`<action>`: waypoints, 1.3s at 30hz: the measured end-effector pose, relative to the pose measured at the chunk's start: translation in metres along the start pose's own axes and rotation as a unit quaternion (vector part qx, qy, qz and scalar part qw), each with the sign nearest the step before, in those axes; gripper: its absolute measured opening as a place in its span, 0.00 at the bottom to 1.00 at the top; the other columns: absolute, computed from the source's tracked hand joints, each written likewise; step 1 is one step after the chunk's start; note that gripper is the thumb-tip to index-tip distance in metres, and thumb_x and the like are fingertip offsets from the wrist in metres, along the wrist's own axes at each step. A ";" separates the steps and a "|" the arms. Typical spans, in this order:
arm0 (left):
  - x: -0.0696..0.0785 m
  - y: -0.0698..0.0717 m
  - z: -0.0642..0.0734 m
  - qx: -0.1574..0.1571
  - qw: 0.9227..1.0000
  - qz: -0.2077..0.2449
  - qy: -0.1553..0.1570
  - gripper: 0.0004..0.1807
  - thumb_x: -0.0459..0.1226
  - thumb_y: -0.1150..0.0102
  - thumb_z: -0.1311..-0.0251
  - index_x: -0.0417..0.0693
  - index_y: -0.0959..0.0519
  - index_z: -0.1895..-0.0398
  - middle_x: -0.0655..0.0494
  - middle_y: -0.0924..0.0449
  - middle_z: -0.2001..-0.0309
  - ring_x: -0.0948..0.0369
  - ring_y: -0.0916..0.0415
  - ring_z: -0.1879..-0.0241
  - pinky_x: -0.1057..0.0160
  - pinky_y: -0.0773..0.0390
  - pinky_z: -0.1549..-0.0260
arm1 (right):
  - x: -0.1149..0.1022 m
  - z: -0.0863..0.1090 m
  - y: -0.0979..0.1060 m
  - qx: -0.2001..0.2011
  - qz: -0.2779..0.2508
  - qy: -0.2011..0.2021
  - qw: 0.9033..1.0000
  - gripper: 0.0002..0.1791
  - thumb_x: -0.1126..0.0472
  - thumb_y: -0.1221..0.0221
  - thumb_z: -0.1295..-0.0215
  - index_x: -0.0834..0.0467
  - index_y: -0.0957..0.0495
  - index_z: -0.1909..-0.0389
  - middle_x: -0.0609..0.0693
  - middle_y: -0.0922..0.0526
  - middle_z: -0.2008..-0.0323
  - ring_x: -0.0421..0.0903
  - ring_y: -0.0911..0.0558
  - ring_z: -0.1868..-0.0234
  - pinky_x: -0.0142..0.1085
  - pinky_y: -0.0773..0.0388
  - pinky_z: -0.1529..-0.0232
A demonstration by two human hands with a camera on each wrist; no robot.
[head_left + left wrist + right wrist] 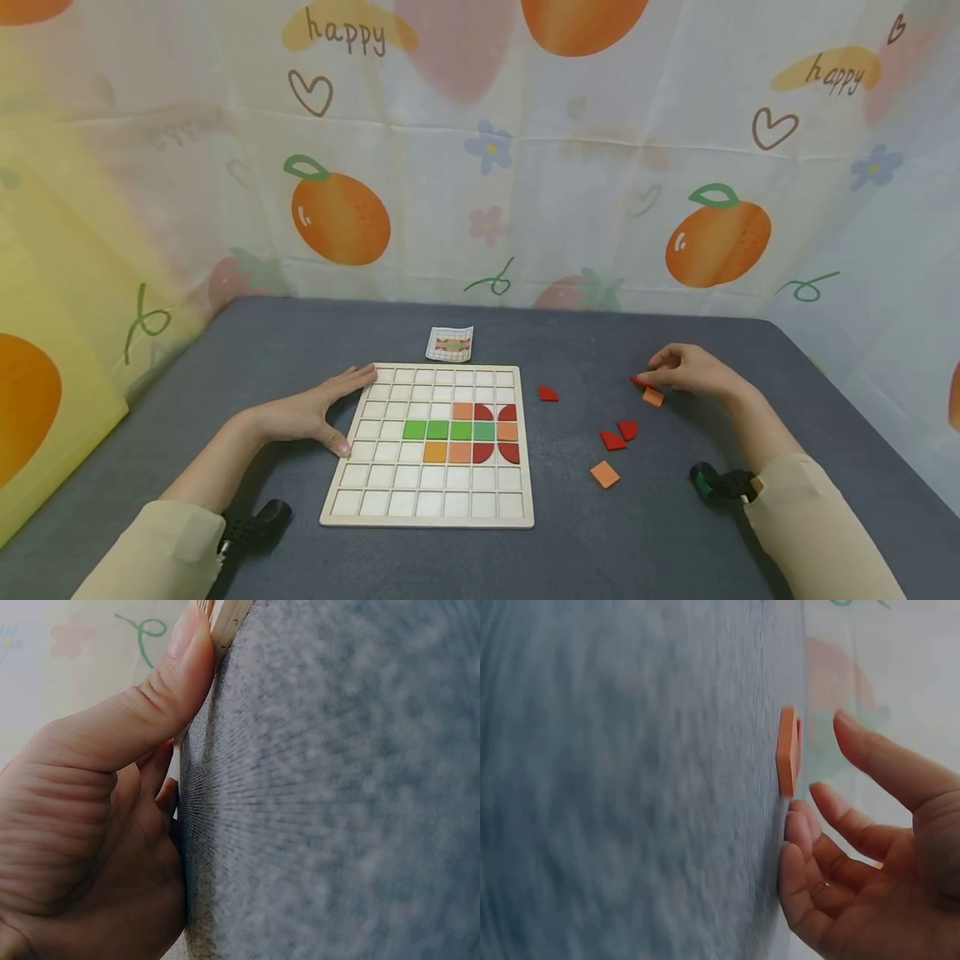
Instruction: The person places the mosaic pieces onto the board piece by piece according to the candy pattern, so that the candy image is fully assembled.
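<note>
A wooden grid board (427,508) lies flat, with green, orange and red tiles in its middle and right cells. My left hand (307,410) rests at its left edge, thumb and fingers spread along the frame; the left wrist view has the thumb (161,705) against the wooden edge. Over on the right, my right hand (690,371) is low over the table beside a red piece (640,382) and an orange square tile (653,397). In the right wrist view, thumb and fingers stand apart with nothing between them, near the orange tile (787,754).
A small pattern card (450,344) lies behind the board. Right of the board are a red quarter-round piece (549,393), two more red pieces (612,441) and an orange square (604,475). A printed curtain (525,208) hangs behind the grey table (585,550).
</note>
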State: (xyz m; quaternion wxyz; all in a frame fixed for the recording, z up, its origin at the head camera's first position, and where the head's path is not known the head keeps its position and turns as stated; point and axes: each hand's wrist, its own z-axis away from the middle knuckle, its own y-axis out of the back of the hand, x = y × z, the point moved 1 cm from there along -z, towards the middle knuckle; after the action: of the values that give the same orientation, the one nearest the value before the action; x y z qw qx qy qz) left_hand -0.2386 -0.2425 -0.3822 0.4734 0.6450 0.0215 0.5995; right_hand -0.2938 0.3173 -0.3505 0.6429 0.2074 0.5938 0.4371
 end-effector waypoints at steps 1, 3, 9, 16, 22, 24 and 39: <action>0.000 0.000 0.000 0.000 1.000 0.000 -0.002 0.68 0.45 0.21 0.60 0.46 0.57 0.20 0.42 0.70 0.19 0.35 0.80 0.22 0.24 0.66 0.34 | 0.002 0.001 0.001 -0.005 -0.002 -0.007 1.000 0.34 0.44 0.37 0.36 0.68 0.29 0.42 0.63 0.23 0.47 0.52 0.20 0.49 0.47 0.20 0.46; 0.001 0.000 0.000 0.000 1.000 0.000 -0.004 0.68 0.45 0.20 0.60 0.46 0.57 0.20 0.42 0.70 0.19 0.35 0.79 0.22 0.25 0.66 0.34 | 0.004 0.002 0.004 -0.015 0.007 -0.018 1.000 0.35 0.43 0.35 0.38 0.68 0.29 0.45 0.62 0.23 0.47 0.52 0.20 0.49 0.46 0.20 0.47; 0.003 0.000 0.001 0.001 1.000 -0.002 -0.002 0.68 0.45 0.20 0.60 0.46 0.57 0.20 0.42 0.70 0.19 0.35 0.80 0.22 0.25 0.67 0.34 | 0.005 0.005 0.008 -0.050 0.043 -0.017 0.998 0.29 0.45 0.30 0.44 0.65 0.25 0.55 0.52 0.22 0.61 0.44 0.25 0.62 0.36 0.25 0.60; 0.004 0.001 0.001 0.001 1.000 -0.004 -0.007 0.68 0.45 0.20 0.61 0.45 0.56 0.20 0.41 0.69 0.19 0.34 0.78 0.22 0.25 0.66 0.34 | 0.000 0.008 0.006 -0.052 0.039 0.003 0.998 0.21 0.52 0.30 0.43 0.65 0.23 0.61 0.48 0.24 0.68 0.43 0.31 0.68 0.36 0.34 0.66; 0.004 0.001 0.001 -0.001 1.000 -0.002 -0.005 0.68 0.46 0.20 0.61 0.45 0.56 0.20 0.40 0.69 0.19 0.34 0.79 0.22 0.25 0.66 0.34 | 0.002 0.010 0.005 -0.047 0.030 0.001 0.998 0.19 0.53 0.31 0.42 0.64 0.23 0.63 0.48 0.25 0.68 0.43 0.31 0.68 0.36 0.34 0.67; 0.004 0.001 0.001 -0.001 1.000 -0.003 -0.005 0.68 0.46 0.20 0.61 0.45 0.56 0.20 0.40 0.69 0.19 0.34 0.79 0.22 0.25 0.66 0.34 | 0.002 0.011 0.006 -0.041 0.032 0.003 0.999 0.18 0.53 0.31 0.42 0.63 0.23 0.65 0.48 0.26 0.69 0.43 0.31 0.69 0.36 0.35 0.67; -0.001 0.000 0.000 0.002 1.000 0.002 0.003 0.68 0.45 0.20 0.60 0.47 0.57 0.20 0.42 0.70 0.19 0.36 0.80 0.22 0.25 0.67 0.34 | 0.009 0.004 0.010 -0.018 -0.021 0.009 1.000 0.15 0.63 0.41 0.34 0.68 0.25 0.51 0.54 0.18 0.62 0.43 0.22 0.64 0.37 0.21 0.60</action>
State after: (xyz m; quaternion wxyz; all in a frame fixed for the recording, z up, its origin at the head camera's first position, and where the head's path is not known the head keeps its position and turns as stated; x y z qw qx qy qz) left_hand -0.2391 -0.2425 -0.3828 0.4710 0.6442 0.0228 0.6022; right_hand -0.2945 0.3309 -0.3468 0.6506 0.1795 0.5957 0.4356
